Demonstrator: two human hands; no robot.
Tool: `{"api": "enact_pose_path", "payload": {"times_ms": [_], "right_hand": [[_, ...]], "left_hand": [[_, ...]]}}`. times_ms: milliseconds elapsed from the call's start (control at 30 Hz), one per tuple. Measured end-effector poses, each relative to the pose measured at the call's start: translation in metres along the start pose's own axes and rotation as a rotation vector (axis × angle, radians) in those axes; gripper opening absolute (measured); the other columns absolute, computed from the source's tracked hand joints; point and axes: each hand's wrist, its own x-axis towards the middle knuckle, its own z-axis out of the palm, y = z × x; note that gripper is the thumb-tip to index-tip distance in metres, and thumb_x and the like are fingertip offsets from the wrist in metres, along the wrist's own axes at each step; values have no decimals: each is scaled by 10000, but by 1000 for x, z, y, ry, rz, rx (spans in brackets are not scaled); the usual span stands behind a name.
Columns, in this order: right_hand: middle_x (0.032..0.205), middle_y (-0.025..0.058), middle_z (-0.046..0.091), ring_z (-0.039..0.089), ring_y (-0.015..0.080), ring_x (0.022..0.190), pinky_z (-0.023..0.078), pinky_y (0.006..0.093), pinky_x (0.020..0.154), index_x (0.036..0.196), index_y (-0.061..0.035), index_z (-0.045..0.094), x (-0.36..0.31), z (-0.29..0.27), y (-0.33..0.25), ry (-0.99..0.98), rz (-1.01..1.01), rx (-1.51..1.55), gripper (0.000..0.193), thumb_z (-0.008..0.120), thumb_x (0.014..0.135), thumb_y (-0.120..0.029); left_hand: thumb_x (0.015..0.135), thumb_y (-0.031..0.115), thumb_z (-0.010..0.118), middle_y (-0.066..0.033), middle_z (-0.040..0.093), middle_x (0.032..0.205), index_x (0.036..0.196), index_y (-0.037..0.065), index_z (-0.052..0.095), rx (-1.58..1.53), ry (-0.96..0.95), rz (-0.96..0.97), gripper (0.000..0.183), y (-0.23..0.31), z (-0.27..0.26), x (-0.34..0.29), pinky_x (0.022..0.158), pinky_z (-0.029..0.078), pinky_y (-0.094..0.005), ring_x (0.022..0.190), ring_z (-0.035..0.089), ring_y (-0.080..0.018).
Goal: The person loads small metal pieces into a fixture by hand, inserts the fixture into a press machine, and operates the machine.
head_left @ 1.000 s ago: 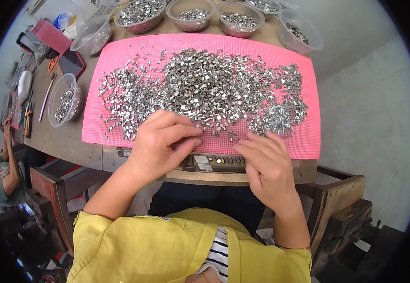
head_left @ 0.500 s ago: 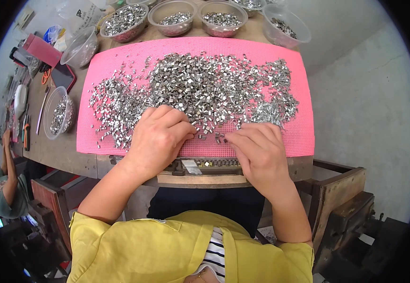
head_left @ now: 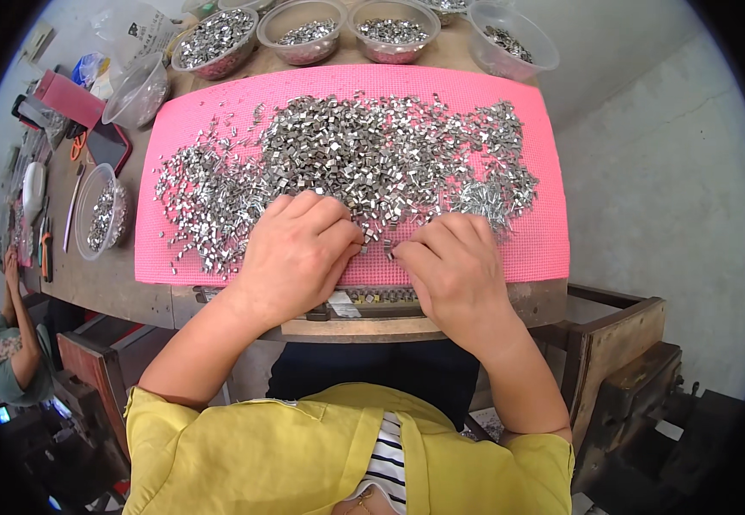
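Observation:
Many small shiny metal pieces (head_left: 329, 142), mostly little flat squares with some thin slivers, lie in a broad heap on a pink textured foam mat (head_left: 552, 249). My left hand (head_left: 299, 249) rests at the heap's near edge, its fingers curled and thumb pressed to the fingertips; whatever lies in that pinch is too small to make out. A short gap to the right, my right hand (head_left: 454, 266) is also closed in a pinch, with a small dark metal piece (head_left: 388, 249) at its fingertips. A slotted metal strip (head_left: 381, 297) runs along the table's front edge below both hands.
Clear plastic bowls of metal pieces, one bowl (head_left: 394, 53) among them, line the mat's far side. Another bowl (head_left: 87, 236) stands at the left, near pliers (head_left: 46, 249), orange scissors (head_left: 78, 144) and a phone (head_left: 108, 146). Another person's arm (head_left: 19, 300) shows at far left.
My right hand has moved a little left, toward my left hand, which has shifted slightly right. The whole view has shifted slightly.

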Motion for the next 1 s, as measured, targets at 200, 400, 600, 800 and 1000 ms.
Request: {"api": "enact_pose_path", "payload": {"times_ms": [200,400,600,800,1000], "right_hand": [[916,47,630,592,254,948,442,407,857,938,-77,706,2,-10,-3,-20,2,-78,177,755,770,-53],[883,16,640,609,233,898,444,396,847,959,-105,726,11,-7,12,103,-54,-72,203,744,759,-74],[854,5,611,602,206,874,448,376,825,906,-124,720,40,-6,31,-47,-231,-84,124,681,788,-132],[808,10,560,580,188,847,448,357,815,804,-111,658,54,-8,36,-134,-379,-120,43,656,797,-154],[791,25,541,574,202,853,451,356,809,783,-102,612,60,-10,29,-186,-419,-118,51,646,805,-133]], "left_hand": [[820,137,769,-32,602,973,851,110,720,-118,28,-60,64,-1,-5,-10,805,450,-390,930,581,-252],[759,138,827,-15,632,963,849,127,769,-87,111,-91,107,-3,2,-10,814,457,-388,955,602,-248],[750,153,840,-8,651,968,892,134,803,-111,78,-92,148,-2,-4,-14,822,461,-384,970,609,-242],[714,149,856,7,658,931,836,138,798,-120,116,-104,136,0,-1,-11,813,463,-387,961,612,-234],[676,101,838,35,671,862,777,140,765,-99,139,-73,130,0,0,-6,818,453,-383,952,616,-208]]}}
